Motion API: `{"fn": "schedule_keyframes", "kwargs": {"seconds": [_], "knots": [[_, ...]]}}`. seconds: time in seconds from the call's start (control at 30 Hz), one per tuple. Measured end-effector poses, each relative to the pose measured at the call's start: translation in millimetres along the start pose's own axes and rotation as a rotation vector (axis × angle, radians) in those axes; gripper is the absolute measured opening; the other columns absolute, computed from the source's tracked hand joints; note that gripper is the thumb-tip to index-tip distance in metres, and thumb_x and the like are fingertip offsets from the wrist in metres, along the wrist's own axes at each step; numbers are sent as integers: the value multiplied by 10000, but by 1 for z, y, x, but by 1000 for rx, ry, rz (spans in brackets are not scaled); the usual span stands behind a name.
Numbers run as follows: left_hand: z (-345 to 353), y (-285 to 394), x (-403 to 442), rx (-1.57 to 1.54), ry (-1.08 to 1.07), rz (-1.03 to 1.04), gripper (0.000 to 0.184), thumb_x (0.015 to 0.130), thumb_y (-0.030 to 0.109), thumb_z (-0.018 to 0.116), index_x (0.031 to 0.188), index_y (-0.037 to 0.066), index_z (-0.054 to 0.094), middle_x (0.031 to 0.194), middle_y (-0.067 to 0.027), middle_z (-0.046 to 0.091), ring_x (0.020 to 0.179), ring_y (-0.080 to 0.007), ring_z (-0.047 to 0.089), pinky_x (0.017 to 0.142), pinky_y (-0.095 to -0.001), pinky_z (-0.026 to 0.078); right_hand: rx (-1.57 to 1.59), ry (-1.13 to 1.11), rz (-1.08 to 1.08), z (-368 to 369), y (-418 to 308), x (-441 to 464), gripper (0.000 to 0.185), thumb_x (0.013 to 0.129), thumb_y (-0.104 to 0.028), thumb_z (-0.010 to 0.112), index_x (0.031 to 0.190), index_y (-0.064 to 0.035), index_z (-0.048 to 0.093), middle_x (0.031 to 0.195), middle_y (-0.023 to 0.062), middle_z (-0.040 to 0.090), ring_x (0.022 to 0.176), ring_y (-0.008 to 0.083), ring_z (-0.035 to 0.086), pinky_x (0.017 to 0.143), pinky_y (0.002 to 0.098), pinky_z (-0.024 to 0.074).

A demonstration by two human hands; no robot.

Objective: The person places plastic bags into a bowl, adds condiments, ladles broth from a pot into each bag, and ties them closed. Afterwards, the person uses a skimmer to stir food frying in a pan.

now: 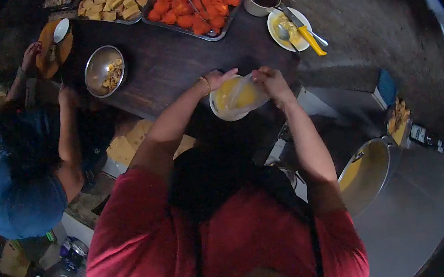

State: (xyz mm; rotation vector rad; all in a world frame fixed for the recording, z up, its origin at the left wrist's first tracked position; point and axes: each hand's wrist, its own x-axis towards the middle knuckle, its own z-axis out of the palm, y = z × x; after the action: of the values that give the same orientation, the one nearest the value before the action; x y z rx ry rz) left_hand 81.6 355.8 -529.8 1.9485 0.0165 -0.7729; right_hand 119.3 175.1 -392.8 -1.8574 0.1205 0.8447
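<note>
A clear plastic bag [252, 92] lies across the white bowl [231, 115] of yellow food at the table's [168, 51] near edge; the right hand [272, 84] pinches the bag, the left hand [216, 79], thumb extended, grips the bowl's rim.

A stretch of dark tabletop [160, 55] gives room to pass ahead of the left hand [215, 80], as far as the food tray [217, 37], which blocks the way farther forward. Left of that hand, the metal bowl [95, 72] stands in the way, with a co-worker's hand [66, 95] beyond it. The white bowl [229, 118] and plastic bag [250, 96] fill the gap between the hands. Ahead and right of the right hand [272, 82], the plate [274, 35] and jutting yellow knife handle [313, 40] obstruct, the dark-filled pot [254, 8] just beyond.
</note>
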Motion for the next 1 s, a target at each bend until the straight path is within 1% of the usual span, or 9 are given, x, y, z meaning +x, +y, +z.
{"fn": "schedule_keyframes", "kwargs": {"seconds": [0.13,0.2,0.33,0.43,0.6,0.7,0.73,0.83,1.0], "knots": [[16,19,-31,236,827,341,647,741,446,528,1165,-27,404,1004,-192,522,854,-344,537,822,-366,394,40,-14,25,-6,15,25,164,796,-197,556,697,-69,532,620,-9,502,537,68,432,476,223,336],[29,53,-71,271,772,427,624,751,320,546,1237,16,300,1099,-191,468,950,-341,495,855,-373,376,92,7,20,-3,14,26,145,792,-180,558,702,-69,531,620,-7,498,533,72,427,477,218,334],[63,68,-90,-5,574,125,597,716,93,555,1249,34,294,1125,-189,456,1008,-344,466,864,-378,374,-27,39,-31,6,11,19,81,785,-115,554,749,-49,523,625,5,499,558,99,464,516,232,376],[64,79,-90,-57,860,498,531,710,21,509,1211,30,334,1067,-202,493,945,-363,491,826,-387,397,-77,53,-262,29,21,-5,53,787,-67,536,811,-25,514,631,24,511,593,117,499,564,244,404],[54,92,-119,-31,854,457,319,701,-5,498,1019,21,497,988,-173,521,935,-341,499,807,-384,408,-272,-140,-481,22,-14,-80,209,761,-15,541,965,-22,498,823,109,569,758,180,548,698,282,421],[54,92,-123,-39,795,495,241,713,-4,490,950,19,531,941,-157,526,898,-334,507,784,-381,412,-680,41,-737,-10,9,-61,396,704,-35,603,1075,-55,469,1067,146,502,979,258,488,835,342,376],[54,91,-124,-46,785,513,224,718,-2,490,935,20,537,927,-152,526,885,-331,510,776,-380,413,-696,-53,-729,-10,21,-49,583,628,-79,663,1161,-93,429,1247,135,370,1167,307,330,943,415,275],[52,99,-125,-76,627,595,212,731,15,502,939,35,539,904,-140,524,852,-328,513,753,-380,416,-606,-277,-1006,17,56,-9,683,612,-194,684,1220,-130,381,1311,107,306,1236,302,229,982,453,214],[38,111,-157,-155,505,604,279,681,3,562,958,33,541,948,-108,529,905,-286,519,769,-349,421,-791,-640,-1018,37,45,10,328,781,-290,492,1012,-70,566,1287,92,350,1256,243,206,1007,408,172]]}}
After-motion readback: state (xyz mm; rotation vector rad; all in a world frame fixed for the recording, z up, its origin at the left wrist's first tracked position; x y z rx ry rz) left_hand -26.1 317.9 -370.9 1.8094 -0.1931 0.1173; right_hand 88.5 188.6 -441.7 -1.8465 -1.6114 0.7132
